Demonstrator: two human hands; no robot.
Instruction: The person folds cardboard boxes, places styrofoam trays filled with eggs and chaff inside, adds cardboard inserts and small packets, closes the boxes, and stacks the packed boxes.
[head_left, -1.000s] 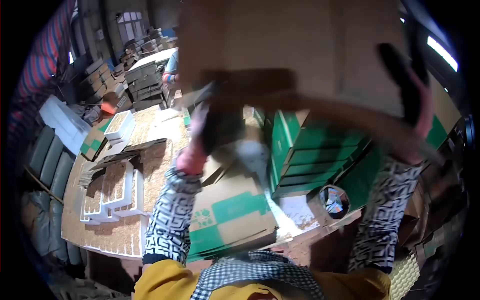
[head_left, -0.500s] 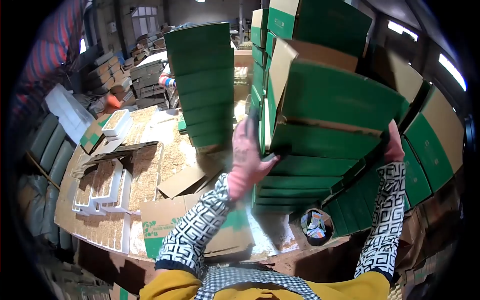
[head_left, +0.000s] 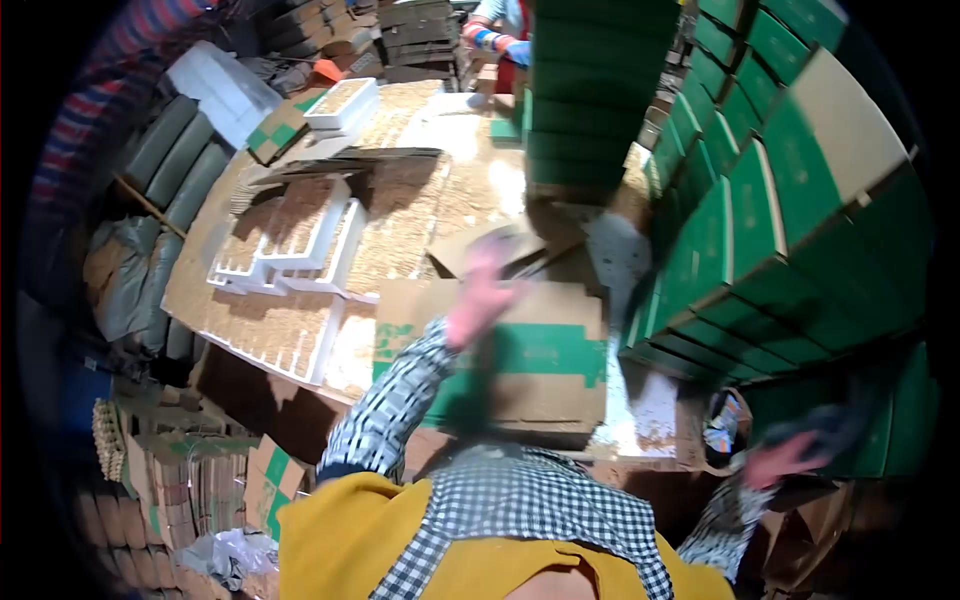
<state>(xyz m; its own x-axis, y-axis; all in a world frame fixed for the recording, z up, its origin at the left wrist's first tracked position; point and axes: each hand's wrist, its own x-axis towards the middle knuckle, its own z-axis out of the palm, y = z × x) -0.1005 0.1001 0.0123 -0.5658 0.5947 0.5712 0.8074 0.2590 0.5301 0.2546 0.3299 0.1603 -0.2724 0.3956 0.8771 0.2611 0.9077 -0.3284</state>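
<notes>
On the table (head_left: 190, 285) lies the flat cardboard (head_left: 550, 370), likely light, fairly stiff and best gripped by opposite edges. The left hand (head_left: 485, 285) looks open above it; the right hand (head_left: 800, 450), near the boxes (head_left: 840, 290), is too blurred to tell.

The work table (head_left: 645, 405) supports stacked white trays (head_left: 350, 245) of tan material on its left side. Flat cardboard sheets (head_left: 545, 300) with green print lie along the near edge. A tall column of green boxes (head_left: 600, 100) stands upright toward the far side.
</notes>
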